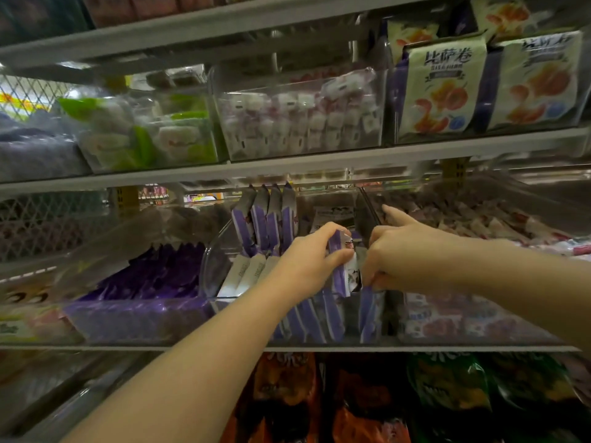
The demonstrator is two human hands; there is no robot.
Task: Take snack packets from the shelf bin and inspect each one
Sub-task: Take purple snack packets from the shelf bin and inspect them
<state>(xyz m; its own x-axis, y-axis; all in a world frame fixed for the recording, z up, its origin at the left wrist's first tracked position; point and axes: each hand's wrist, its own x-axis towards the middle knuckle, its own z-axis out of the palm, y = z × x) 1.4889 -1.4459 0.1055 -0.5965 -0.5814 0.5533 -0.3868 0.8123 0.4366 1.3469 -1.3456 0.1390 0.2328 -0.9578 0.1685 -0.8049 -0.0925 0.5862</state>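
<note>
Above the clear bin (213,266), left grip (303,260) wraps the purple packet (349,271), right grip (406,251) pinching its side.

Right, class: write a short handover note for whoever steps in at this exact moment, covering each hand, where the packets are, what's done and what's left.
Left hand: grips one purple-and-white snack packet, raised above the front row inside the clear plastic shelf bin.
Right hand: index finger extended, other fingers curled at that packet's right edge; whether they pinch it cannot be told.
Remaining purple-and-white packets stand upright in the bin, at the back and front.
Done: one packet picked out.
Left: inspect it, then go through the others.
</note>
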